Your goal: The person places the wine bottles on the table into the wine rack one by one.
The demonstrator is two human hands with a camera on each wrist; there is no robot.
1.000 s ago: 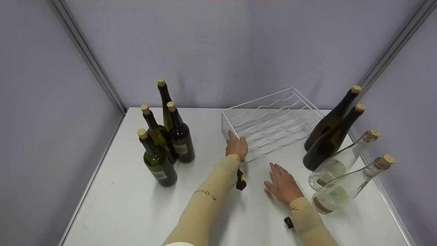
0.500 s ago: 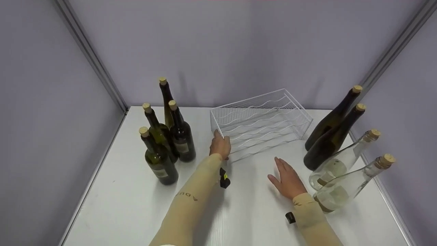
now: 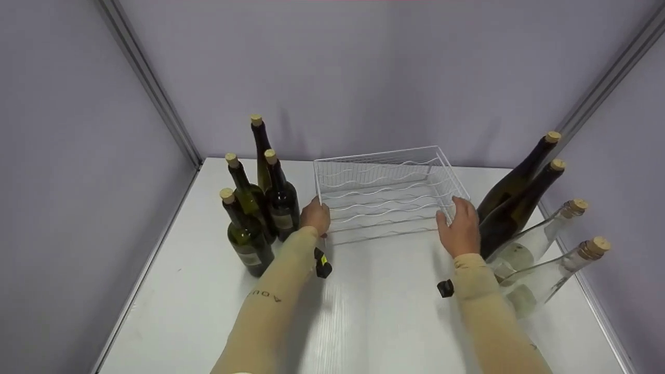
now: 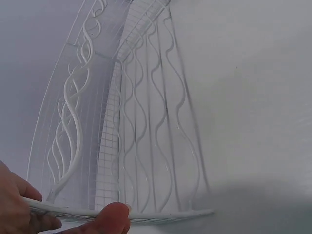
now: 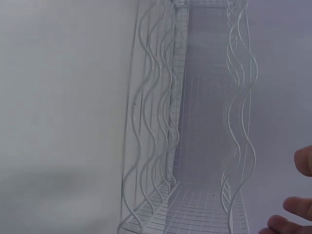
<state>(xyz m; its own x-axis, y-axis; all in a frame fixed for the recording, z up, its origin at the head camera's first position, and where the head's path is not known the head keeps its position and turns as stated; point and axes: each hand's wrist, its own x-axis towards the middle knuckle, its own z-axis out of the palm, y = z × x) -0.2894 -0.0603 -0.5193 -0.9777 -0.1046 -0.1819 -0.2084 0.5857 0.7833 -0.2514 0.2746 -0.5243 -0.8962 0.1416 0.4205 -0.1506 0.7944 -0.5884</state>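
Note:
A white wire wine rack (image 3: 376, 153) with wavy crossbars stands near the back wall, holding no bottles. At its left end, my left hand (image 3: 316, 217) grips the side; in the left wrist view its thumb (image 4: 113, 218) and fingers lie on either side of the end wire. My right hand (image 3: 461, 228) is at the rack's front right corner, with thumb and fingers spread apart. In the right wrist view, fingertips (image 5: 298, 206) show at the right edge, apart from the wavy wires (image 5: 140, 136).
Several corked dark bottles (image 3: 283, 205) stand close together left of the rack. To the right are two tall dark bottles (image 3: 511, 205) and two clear corked bottles (image 3: 553, 275), near my right forearm. Grey panels wall in the white table (image 3: 363, 311) at the back and sides.
The rack has shifted left and turned squarer to the back wall, with my left hand on its end. My right hand has moved forward from the table to the rack's right corner.

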